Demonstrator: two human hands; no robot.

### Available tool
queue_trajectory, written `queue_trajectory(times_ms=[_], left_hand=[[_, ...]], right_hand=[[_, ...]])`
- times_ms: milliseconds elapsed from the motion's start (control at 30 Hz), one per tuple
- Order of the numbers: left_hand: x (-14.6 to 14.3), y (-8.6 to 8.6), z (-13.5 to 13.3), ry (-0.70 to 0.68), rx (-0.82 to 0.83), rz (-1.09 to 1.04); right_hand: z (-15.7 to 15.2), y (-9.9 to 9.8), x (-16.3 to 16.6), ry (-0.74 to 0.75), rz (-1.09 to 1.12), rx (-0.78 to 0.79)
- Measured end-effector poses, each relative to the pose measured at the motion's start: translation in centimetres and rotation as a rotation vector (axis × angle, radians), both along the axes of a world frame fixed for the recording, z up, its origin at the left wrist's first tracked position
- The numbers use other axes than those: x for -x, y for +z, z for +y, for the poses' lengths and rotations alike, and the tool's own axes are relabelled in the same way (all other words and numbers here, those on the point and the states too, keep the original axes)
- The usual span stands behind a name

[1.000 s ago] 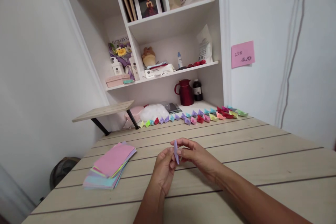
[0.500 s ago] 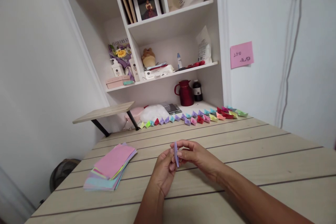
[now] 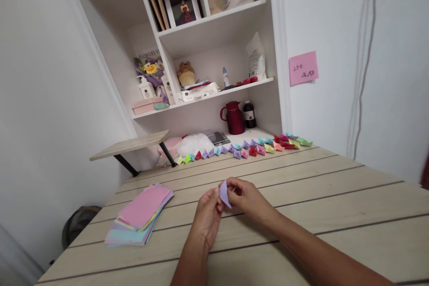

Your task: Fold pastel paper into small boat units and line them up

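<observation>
A small folded piece of purple paper [image 3: 225, 194] is held up between my two hands, just above the table. My left hand [image 3: 209, 214] pinches its left edge with thumb and fingers. From the right, my right hand [image 3: 246, 196] grips it, the fingers curled behind and partly hidden by the paper. To the left lies a stack of colored paper sheets [image 3: 145, 208], pink on top, with blue, purple and yellow edges showing below.
Rows of small folded paper boats [image 3: 253, 151] line the table's back edge. Behind stand a dark red jug [image 3: 235, 118] and a dark bottle [image 3: 249, 115]. A small raised wooden shelf [image 3: 130, 144] stands at the back left. A pink note [image 3: 303, 68] is on the wall.
The purple paper has turned from nearly edge-on to showing a broader, pointed face. My right hand's fingers have shifted on it. The camera view has moved slightly.
</observation>
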State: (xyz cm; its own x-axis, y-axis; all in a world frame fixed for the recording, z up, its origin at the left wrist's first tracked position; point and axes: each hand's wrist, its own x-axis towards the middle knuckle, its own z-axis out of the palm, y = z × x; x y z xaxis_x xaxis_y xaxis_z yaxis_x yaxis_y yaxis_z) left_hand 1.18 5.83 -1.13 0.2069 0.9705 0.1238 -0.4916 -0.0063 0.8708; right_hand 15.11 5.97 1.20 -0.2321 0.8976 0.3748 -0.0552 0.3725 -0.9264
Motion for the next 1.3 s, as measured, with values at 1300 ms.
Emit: queue_trajectory(times_ms=[1300], left_hand=[[-0.1,-0.3,-0.2,0.211,0.169,-0.058]], right_hand=[[2.3,-2.2,-0.8,-0.084,0.003,0.084]])
